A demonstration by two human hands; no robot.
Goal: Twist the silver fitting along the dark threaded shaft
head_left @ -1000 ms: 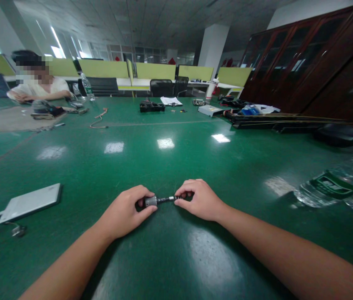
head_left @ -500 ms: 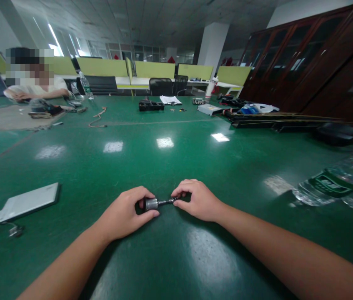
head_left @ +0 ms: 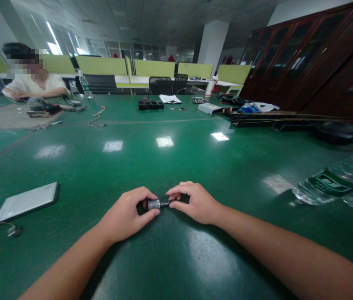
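Note:
My left hand is closed around a short silver metal cylinder, thumb in front and fingers behind it. A thin dark metal rod with a spiral, screw-like or spring-like surface sticks out of the cylinder's right end. At the rod's outer end, the thumb and forefinger of my right hand pinch it, hiding its tip. Both parts lie in line, low over the green tabletop.
A white power bank with a cable lies to the left. On the right are clear plastic water bottles. Farther back stand a black tray, papers and dark metal rails. A person sits at the far left.
My right hand has moved slightly left, towards the cylinder. Less of the rod shows between my hands; its smooth thin stretch is no longer visible. The cylinder has shifted slightly right.

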